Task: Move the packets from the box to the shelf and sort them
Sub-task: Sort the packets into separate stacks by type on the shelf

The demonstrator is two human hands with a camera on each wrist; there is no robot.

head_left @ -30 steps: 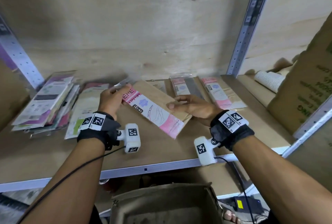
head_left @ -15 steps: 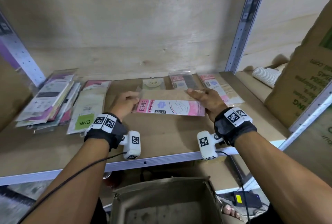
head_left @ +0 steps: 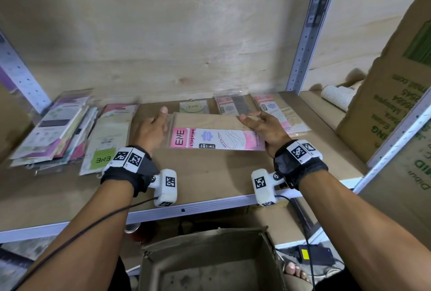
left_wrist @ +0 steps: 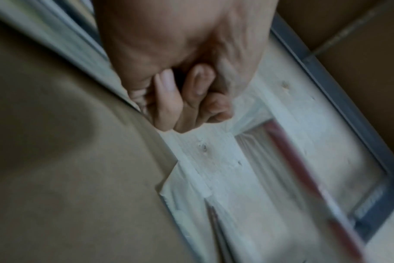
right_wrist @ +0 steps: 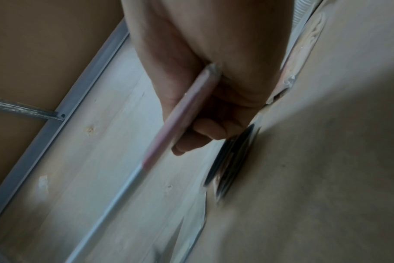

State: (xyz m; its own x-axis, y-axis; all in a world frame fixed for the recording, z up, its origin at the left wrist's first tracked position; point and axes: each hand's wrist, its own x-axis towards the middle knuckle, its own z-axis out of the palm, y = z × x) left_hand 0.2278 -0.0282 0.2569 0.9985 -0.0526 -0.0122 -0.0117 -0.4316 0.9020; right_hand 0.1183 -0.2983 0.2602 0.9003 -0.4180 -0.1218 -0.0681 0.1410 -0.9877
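A pink ENE stocking packet (head_left: 217,139) hangs level, just above the wooden shelf (head_left: 210,181), stretched between both hands. My right hand (head_left: 263,127) grips its right end, and the right wrist view shows the packet's pink edge (right_wrist: 184,113) clamped between thumb and curled fingers (right_wrist: 205,131). My left hand (head_left: 151,129) is at the clear left end with the thumb raised. In the left wrist view its curled fingers (left_wrist: 191,99) touch the plastic flap of the packet (left_wrist: 292,160). The open cardboard box (head_left: 210,267) stands below the shelf edge.
Behind the held packet, a small green ENE packet (head_left: 193,106), a dark packet (head_left: 233,104) and a pink packet (head_left: 289,118) lie at the back. A green-label packet (head_left: 109,136) and a mixed stack (head_left: 53,132) lie left. A large carton (head_left: 396,104) stands right.
The pink packet was slanted a second ago and now lies level across the shelf. Both hands have carried it a little further in, one at each end.
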